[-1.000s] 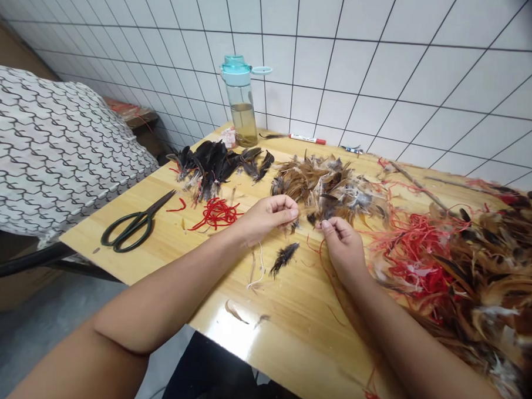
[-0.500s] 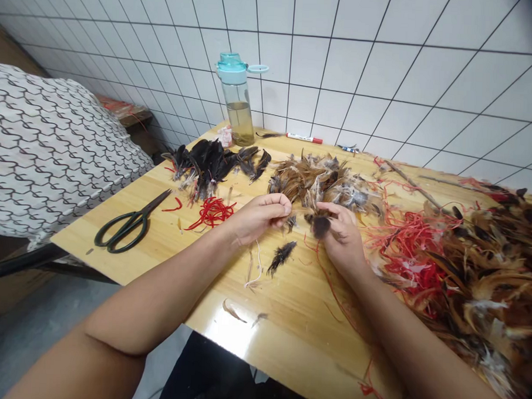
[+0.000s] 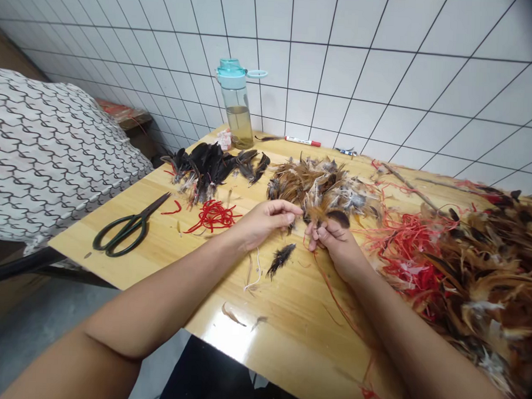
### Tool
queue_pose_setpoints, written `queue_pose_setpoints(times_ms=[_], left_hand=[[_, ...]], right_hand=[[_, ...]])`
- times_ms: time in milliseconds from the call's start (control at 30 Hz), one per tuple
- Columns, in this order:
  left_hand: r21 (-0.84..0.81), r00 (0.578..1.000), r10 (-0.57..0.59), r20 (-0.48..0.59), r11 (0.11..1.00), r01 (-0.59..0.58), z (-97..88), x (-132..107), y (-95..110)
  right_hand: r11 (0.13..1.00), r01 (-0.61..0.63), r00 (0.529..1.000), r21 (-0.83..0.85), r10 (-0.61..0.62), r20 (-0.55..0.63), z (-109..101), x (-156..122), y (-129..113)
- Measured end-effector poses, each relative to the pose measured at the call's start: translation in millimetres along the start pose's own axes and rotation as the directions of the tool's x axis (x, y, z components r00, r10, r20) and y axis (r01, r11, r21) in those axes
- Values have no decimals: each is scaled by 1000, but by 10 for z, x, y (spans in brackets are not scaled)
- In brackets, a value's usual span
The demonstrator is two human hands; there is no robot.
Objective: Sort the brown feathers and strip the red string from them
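Observation:
My right hand (image 3: 334,243) is closed, with thumb and fingers pinching a small feather bunch. A brown feather (image 3: 317,213) fans up toward the left hand, and a dark-tipped one (image 3: 338,218) sticks out above the knuckles. Close by on the left, my left hand (image 3: 269,220) has thumb and forefinger pressed together at the bunch's edge; what sits in that pinch is too small to make out. Beneath the hands lies a loose black feather (image 3: 281,260). A thin red string (image 3: 332,290) trails from below my right hand toward the front of the table.
Beyond the hands is a brown feather pile (image 3: 311,181), with black feathers (image 3: 208,164) to its left. Red strings (image 3: 215,216) and scissors (image 3: 130,226) lie at left. A water bottle (image 3: 238,113) stands by the wall. Red string tangles (image 3: 409,247) and more feathers (image 3: 500,280) cover the right side.
My right hand has turned and lowered slightly, its fingers now curled around the feathers. The left fingertips have shifted a little right, closer to the bunch.

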State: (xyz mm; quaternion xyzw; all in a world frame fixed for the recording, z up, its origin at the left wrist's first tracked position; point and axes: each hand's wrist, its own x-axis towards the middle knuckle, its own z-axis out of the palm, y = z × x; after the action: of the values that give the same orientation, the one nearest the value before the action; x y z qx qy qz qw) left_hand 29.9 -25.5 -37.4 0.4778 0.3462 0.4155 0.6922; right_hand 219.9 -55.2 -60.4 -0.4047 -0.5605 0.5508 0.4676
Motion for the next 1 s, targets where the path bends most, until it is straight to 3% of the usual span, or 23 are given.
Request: queue_pose_setpoints(times_ms=[133,267,433,500,667,800,1000], left_hand=[[-53,993,7,120,999,0,118,-18,-133],[-43,998,41,38,998,-39,170,-17,-205],[-2,997,67,46,998,-67,146,12,-238],[35,996,91,-8,995,-90,127,25,-223],[88,970,188,-156,980,-176,74,46,-125],[141,981,138,-134,983,-119,99,24,-120],[316,987,153,-52,940,-129,156,-17,-206]], right_hand=[[997,9,1000,-75,-9,5,22,8,40],[985,18,1000,-173,-18,2,57,11,87],[974,26,999,-224,-20,31,83,6,80],[971,25,1000,-238,-20,23,88,0,66],[974,-32,989,-223,-2,-147,77,-8,41],[953,-42,973,-299,-29,-231,74,2,82],[851,72,968,-521,-186,-171,104,4,132]])
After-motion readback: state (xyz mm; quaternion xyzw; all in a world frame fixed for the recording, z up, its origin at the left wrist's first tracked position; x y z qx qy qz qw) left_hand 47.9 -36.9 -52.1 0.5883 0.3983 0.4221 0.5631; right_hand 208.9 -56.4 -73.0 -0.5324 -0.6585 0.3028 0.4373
